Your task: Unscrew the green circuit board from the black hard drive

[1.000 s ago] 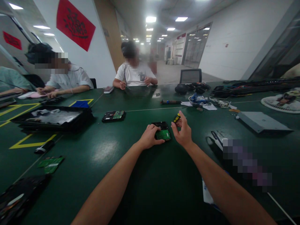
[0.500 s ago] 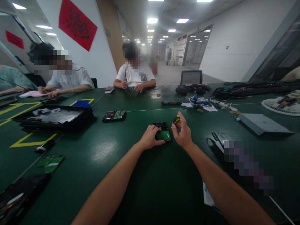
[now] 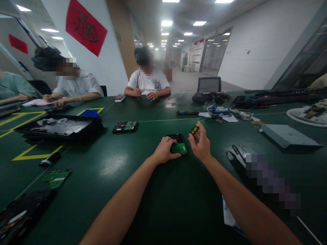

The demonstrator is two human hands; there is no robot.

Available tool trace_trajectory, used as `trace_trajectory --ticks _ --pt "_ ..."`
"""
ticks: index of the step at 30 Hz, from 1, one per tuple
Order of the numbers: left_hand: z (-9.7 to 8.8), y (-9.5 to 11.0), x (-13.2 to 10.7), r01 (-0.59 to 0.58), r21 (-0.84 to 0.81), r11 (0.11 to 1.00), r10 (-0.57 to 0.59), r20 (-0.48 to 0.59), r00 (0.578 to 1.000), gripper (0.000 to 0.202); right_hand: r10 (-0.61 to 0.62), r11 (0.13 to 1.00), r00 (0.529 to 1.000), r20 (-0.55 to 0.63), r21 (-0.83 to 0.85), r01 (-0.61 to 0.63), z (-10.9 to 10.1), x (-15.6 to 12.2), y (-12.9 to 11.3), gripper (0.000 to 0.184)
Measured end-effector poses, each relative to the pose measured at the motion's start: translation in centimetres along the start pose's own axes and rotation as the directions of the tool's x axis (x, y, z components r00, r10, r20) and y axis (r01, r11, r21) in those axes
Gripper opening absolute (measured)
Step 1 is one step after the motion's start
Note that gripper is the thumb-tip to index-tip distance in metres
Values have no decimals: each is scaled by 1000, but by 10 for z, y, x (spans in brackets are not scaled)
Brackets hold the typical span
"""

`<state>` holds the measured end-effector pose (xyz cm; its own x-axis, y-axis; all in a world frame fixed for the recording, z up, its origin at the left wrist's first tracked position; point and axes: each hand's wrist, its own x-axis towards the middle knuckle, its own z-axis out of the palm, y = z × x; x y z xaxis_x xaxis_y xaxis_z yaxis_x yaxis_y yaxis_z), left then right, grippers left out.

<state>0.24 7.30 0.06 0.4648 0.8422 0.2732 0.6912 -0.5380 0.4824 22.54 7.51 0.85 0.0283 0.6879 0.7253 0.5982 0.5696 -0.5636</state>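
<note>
My left hand [image 3: 165, 150] grips the near-left side of a hard drive [image 3: 179, 147] that lies on the green table, its green circuit board facing up. The thumb rests along the near edge, and the fingers reach over the left side. Just right of the drive, my right hand [image 3: 201, 143] is raised a little above the table. A screwdriver [image 3: 194, 129] with a black and yellow handle is pinched between its thumb and fingers, tilted; I cannot make out its tip. Another hard drive [image 3: 125, 127] with a partly green top lies farther off to the left.
A black tray [image 3: 84, 131] stands at left, above a green circuit board [image 3: 57, 178] and a black casing [image 3: 24, 211]. At right are a grey metal box [image 3: 291, 136] and a tangle of blue and white cables [image 3: 218, 110]. Two co-workers sit across the table, another at far left.
The screwdriver's handle has turned slightly in my right hand, showing more yellow. My left hand stays on the hard drive. The whole view has shifted a little.
</note>
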Motion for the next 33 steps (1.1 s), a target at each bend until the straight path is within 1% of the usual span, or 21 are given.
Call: trace_trajectory --ticks 3,10,13,16,22,28,33 --pt "0 0 0 -3 -5 1000 3 0 1000 66 -11 1000 1000 -12 -10 11 0 1 -2 70" --pt "-1 0 0 -4 -23 1000 4 7 1000 64 -100 993 995 13 -61 101 1 4 -9 66" --pt "-1 2 0 4 -27 1000 -4 2 1000 64 -96 994 995 -2 -42 96 2 5 -10 64" --pt "-2 3 -1 -11 -35 999 10 -7 1000 63 -83 996 996 15 11 83 2 6 -10 62" --pt "-2 3 -1 -9 -28 1000 9 -5 1000 64 -126 990 992 -3 -60 126 0 6 -8 59" --pt "-1 1 -1 -4 -22 1000 4 -2 1000 64 -126 991 992 -1 -40 125 -1 6 -11 61" --pt "-1 1 -1 -3 -29 1000 3 -7 1000 65 -145 986 989 -5 -85 144 -2 7 -13 55"
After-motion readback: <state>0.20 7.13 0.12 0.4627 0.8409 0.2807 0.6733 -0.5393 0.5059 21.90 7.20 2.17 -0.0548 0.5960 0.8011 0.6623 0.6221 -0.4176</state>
